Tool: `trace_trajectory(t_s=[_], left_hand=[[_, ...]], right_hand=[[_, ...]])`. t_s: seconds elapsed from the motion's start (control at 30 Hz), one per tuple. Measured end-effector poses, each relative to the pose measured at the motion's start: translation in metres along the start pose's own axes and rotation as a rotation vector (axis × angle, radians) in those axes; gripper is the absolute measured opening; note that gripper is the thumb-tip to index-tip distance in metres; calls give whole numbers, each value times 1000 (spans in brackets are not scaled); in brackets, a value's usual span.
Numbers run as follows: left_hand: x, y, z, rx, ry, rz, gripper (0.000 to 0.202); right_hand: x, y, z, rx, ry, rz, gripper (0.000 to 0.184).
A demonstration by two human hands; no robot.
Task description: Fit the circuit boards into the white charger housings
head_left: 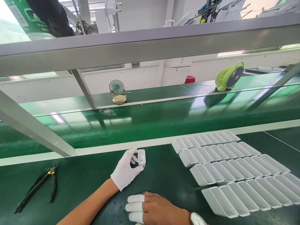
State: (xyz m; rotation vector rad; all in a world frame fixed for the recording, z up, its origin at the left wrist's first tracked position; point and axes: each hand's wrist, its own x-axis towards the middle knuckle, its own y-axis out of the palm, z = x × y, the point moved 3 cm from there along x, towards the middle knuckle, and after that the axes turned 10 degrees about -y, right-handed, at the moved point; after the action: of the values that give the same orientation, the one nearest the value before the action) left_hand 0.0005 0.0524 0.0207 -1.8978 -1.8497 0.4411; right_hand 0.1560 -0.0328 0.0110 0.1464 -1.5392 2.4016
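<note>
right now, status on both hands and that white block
Left hand gloved, pinching white block. Right hand resting on green bench, holding nothing. White trays to the right, pliers far left, both apart from the hands.

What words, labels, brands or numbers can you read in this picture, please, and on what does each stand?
None can be read.
The green panel, top left: marks too blurred to read.
The white block in the left hand: no print shows.
The watch on the right wrist: dial cut off.
</note>
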Motion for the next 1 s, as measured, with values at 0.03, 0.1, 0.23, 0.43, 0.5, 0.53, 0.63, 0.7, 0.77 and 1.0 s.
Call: trace_trajectory(t_s=[0.03, 0.1, 0.23, 0.43, 0.5, 0.53, 0.63, 0.7, 0.77, 1.0], left_hand=[[0, 0, -1, -2, -1, -4, 65], [0, 0, -2, -4, -7, -2, 63], [0, 1, -3, 7, -48, 28, 61], [1, 0, -5, 1, -38, 34, 61], [0, 0, -6, -4, -45, 35, 59], [0, 0, -6, -11, -48, 35, 59], [0, 0, -5, -40, -46, 31, 57], [0, 0, -4, -44, -43, 36, 58], [0, 0, -3, -25, -47, 53, 59], [-1, 0, -4, 26, 0, 51, 59]], right_hand=[[1, -2, 1, 2, -4, 2, 33], [2, -5, 2, 4, -6, 1, 34], [6, -9, 5, -2, -27, -19, 34], [9, -16, 10, -20, -36, -52, 30], [10, -19, 11, -20, -42, -58, 27], [10, -21, 12, -18, -50, -57, 25], [11, -24, 14, -16, -73, -56, 22], [12, -25, 14, -30, -75, -61, 21], [12, -25, 14, -45, -70, -70, 20], [13, -22, 17, -70, -103, -85, 18]])
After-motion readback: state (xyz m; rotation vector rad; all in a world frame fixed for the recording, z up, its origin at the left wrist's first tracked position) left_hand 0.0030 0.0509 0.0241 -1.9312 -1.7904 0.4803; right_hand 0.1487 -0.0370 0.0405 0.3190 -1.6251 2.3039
